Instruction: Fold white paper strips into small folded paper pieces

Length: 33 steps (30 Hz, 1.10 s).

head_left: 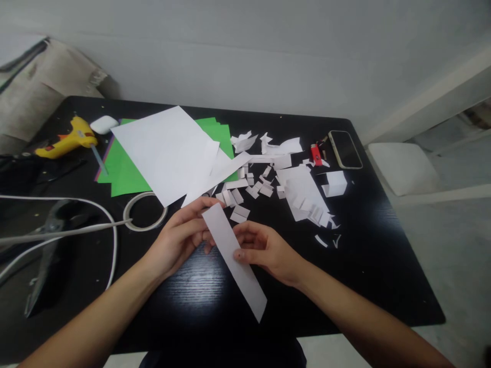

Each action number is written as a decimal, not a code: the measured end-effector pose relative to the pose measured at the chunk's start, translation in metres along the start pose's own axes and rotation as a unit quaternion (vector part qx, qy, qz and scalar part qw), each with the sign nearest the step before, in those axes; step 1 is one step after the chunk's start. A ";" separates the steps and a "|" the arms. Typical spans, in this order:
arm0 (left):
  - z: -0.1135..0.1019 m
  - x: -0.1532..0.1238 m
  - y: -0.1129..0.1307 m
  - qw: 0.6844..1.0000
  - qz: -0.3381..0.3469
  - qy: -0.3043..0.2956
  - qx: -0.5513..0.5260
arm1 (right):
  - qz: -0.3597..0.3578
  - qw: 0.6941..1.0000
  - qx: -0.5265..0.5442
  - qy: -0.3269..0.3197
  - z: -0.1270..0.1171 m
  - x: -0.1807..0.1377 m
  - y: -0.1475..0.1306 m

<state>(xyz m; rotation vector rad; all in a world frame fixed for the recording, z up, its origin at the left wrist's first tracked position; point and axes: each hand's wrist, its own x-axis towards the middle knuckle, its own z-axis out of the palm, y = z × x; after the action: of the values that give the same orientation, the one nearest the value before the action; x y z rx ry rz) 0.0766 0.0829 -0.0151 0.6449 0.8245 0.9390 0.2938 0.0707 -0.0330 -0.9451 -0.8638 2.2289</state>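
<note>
At frame centre, your left hand (178,240) and right hand (268,251) both pinch the strip (225,239) above the table (376,255).

Glue gun (67,137), tape roll (128,207), phone (345,148), lighter (315,153), green paper (125,171).

Scraps (236,197) behind strip (226,235); tape roll (126,208) left

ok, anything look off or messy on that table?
Mostly litter: cut paper scraps lie scattered over the middle of the black table. The tape roll has a loose tail trailing off to the left. The left hand and right hand pinch an intact paper strip.
</note>
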 end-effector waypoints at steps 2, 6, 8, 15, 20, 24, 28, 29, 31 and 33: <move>0.000 0.001 -0.003 0.999 0.027 0.001 0.028 | -0.020 0.999 -0.024 0.026 0.001 0.000 -0.001; 0.002 -0.003 -0.006 0.983 0.092 -0.004 0.160 | -0.052 0.996 -0.054 0.058 0.003 -0.001 -0.002; 0.005 -0.007 -0.008 0.969 0.108 -0.005 0.221 | -0.061 0.995 -0.058 0.057 0.004 -0.001 -0.002; 0.014 -0.009 -0.016 0.929 0.093 -0.043 0.356 | -0.089 0.989 -0.065 0.103 0.007 0.000 0.000; 0.009 -0.006 -0.017 0.913 0.064 -0.055 0.400 | -0.096 0.979 -0.066 0.168 0.004 -0.005 -0.008; 0.010 -0.010 -0.018 0.883 0.023 -0.108 0.457 | -0.203 0.915 -0.183 0.297 -0.009 -0.023 -0.005; 0.015 -0.013 -0.021 0.811 0.083 -0.162 0.555 | -0.347 0.766 -0.353 0.410 -0.013 -0.050 0.011; 0.017 -0.014 -0.021 0.784 0.127 -0.151 0.588 | -0.365 0.732 -0.402 0.411 -0.011 -0.057 0.017; 0.019 -0.018 -0.020 0.733 0.214 -0.115 0.636 | -0.393 0.696 -0.471 0.373 -0.001 -0.069 0.027; 0.021 -0.027 -0.022 0.698 0.271 -0.079 0.658 | -0.410 0.688 -0.514 0.306 0.010 -0.077 0.038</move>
<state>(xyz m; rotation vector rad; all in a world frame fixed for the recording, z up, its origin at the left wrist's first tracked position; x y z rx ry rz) 0.0942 0.0463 -0.0119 2.3040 1.1102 0.6393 0.3229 -0.0106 -0.0242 -1.2608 -1.7496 0.4529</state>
